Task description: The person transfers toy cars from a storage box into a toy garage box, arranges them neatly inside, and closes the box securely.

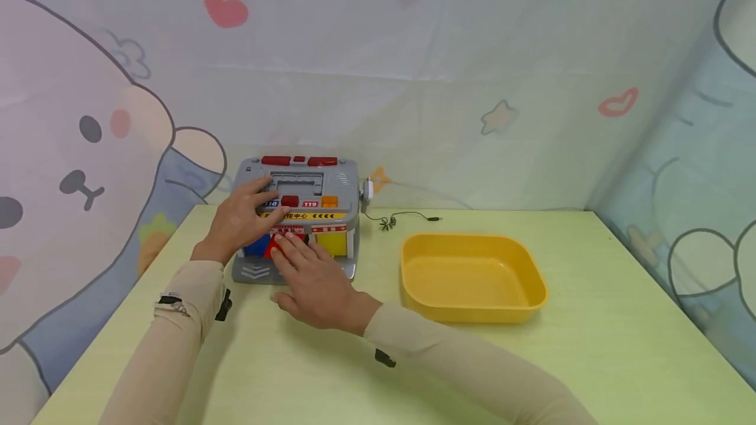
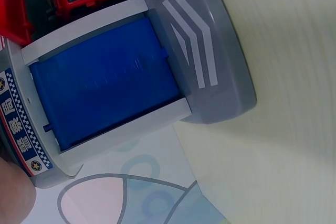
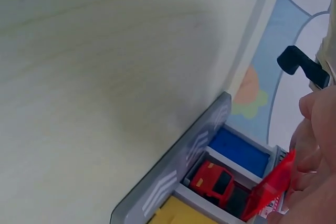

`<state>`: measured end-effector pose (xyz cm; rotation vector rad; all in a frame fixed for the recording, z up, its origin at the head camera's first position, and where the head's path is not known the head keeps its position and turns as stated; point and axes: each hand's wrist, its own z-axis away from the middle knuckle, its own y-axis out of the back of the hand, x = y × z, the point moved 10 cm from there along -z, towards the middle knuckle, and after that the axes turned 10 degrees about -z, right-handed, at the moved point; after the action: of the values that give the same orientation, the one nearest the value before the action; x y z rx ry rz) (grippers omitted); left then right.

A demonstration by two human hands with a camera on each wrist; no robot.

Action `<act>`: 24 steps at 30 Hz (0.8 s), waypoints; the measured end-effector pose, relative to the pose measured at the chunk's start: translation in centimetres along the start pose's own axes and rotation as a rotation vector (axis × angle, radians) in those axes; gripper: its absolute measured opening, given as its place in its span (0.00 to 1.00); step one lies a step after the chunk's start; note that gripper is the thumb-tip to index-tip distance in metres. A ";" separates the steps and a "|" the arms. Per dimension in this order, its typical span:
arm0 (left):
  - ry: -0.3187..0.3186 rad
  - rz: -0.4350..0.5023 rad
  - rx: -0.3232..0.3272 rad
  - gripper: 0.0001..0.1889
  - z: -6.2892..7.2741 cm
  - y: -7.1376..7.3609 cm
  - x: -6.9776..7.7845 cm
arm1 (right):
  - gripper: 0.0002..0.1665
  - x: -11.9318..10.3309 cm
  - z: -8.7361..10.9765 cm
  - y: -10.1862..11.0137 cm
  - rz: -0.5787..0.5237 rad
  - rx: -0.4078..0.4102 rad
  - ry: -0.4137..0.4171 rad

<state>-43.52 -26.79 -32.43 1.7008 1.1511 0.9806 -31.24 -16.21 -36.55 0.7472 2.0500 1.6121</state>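
Observation:
A grey toy garage (image 1: 344, 189) stands at the back left of the table. My left hand (image 1: 236, 222) rests on the left of its roof with fingers spread near the red button (image 1: 290, 201). Before the middle bay, my right hand (image 1: 315, 281) has its fingers extended against the red door (image 3: 273, 187). That door is swung up, and a red toy vehicle (image 3: 212, 181) sits in the bay behind it. On the left the blue door (image 2: 105, 82) is down, as is the yellow door (image 1: 333, 243) on the right.
A yellow tray (image 1: 472, 315) is on the table to the right of the garage. A thin black cord (image 1: 407, 216) lies behind, beside the garage's right side. Printed cloth (image 1: 413, 117) hangs along the back and sides of the table.

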 end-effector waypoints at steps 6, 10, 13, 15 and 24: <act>-0.003 -0.018 0.014 0.32 0.1 0.1 0.2 | 0.43 0.0 -0.2 -1.9 -0.018 -0.095 -0.023; -0.005 -0.030 0.022 0.33 0.1 0.2 0.3 | 0.44 0.3 -0.3 -2.8 -0.017 -0.115 -0.024; -0.003 -0.034 0.024 0.33 0.1 0.3 0.2 | 0.45 0.6 -0.4 -3.5 -0.009 -0.122 -0.032; 0.004 -0.031 0.023 0.32 0.0 0.2 0.1 | 0.46 0.9 -0.5 -4.1 0.001 -0.136 -0.043; 0.012 -0.012 0.025 0.33 -0.2 0.3 0.1 | 0.46 1.4 -0.6 -5.6 0.013 -0.175 -0.065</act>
<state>-43.55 -26.68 -32.03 1.7078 1.1844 0.9744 -33.58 -16.77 -41.80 0.7417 1.8341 1.7247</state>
